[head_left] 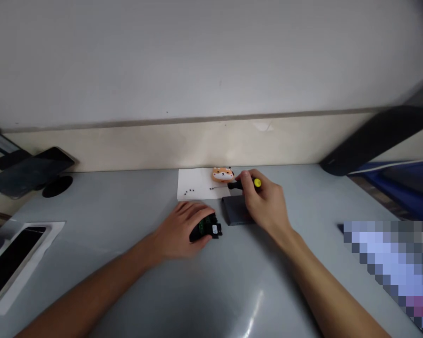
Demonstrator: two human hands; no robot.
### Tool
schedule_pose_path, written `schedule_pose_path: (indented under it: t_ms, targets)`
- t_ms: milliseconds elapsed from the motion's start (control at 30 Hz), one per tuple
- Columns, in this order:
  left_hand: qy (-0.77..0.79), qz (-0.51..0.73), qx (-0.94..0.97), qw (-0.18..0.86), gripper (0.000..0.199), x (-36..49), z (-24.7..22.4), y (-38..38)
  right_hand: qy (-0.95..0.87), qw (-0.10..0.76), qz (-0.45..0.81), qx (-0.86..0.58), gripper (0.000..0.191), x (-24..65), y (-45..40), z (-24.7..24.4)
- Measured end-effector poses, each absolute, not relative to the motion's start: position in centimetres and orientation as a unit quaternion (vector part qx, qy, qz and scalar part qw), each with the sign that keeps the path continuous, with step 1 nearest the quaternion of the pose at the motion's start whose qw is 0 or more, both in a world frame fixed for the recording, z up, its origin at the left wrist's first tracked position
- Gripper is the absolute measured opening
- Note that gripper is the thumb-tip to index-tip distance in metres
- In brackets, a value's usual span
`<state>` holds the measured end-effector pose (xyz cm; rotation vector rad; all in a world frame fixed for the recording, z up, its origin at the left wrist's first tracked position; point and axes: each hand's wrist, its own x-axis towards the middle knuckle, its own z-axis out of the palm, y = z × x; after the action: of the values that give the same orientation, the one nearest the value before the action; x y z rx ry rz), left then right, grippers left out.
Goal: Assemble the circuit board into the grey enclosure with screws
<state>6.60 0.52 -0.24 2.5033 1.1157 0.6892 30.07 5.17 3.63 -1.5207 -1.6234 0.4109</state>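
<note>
Left hand (pixel 183 230): my grip pins the small black circuit module (pixel 206 228) to the grey worktop (pixel 127 263).
Right hand (pixel 264 202): I hold the black, yellow-capped screwdriver (pixel 248 183); best kept upright.

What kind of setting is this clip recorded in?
Probably a small electronics repair desk: the right hand holds a screwdriver, the left hand holds a small circuit board, and tiny screws lie on white paper.

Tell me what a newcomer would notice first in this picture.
At the table's middle, the left hand covers a small green circuit board, and the right hand grips a yellow-capped screwdriver. Behind them, an orange animal figure sits on white paper with tiny screws.
</note>
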Motion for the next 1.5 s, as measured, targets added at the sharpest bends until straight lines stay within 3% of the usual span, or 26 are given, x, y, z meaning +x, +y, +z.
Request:
schedule_pose_path:
  t_ms: [467, 767, 1000, 1200, 1500]
  targets:
    - [0.374, 0.240, 0.879, 0.172, 0.051, 6.4, -0.4, 0.7, -0.612, 0.497, 0.139, -0.599, 0.051, 30.8, 5.3, 4.8]
    - [0.379, 0.238, 0.878, 0.172, 0.049, 6.5, -0.8, 0.9, -0.537, 0.607, 0.171, -0.560, 0.048, 31.1, 5.1, 6.0]
    - [0.373, 0.267, 0.872, 0.171, 0.050, 6.5, -0.5, 0.7, -0.494, 0.640, 0.232, -0.541, 0.043, 31.6, 5.4, 6.1]
    - [0.400, 0.395, 0.804, 0.192, 0.031, 6.0, -0.5, 0.8, -0.505, 0.617, 0.295, -0.527, 0.043, 30.8, 5.0, 5.5]
    - [0.398, 0.453, 0.775, 0.189, 0.009, 6.2, -1.1, 1.4, -0.518, 0.583, 0.339, -0.526, 0.038, 29.3, 3.8, 5.6]
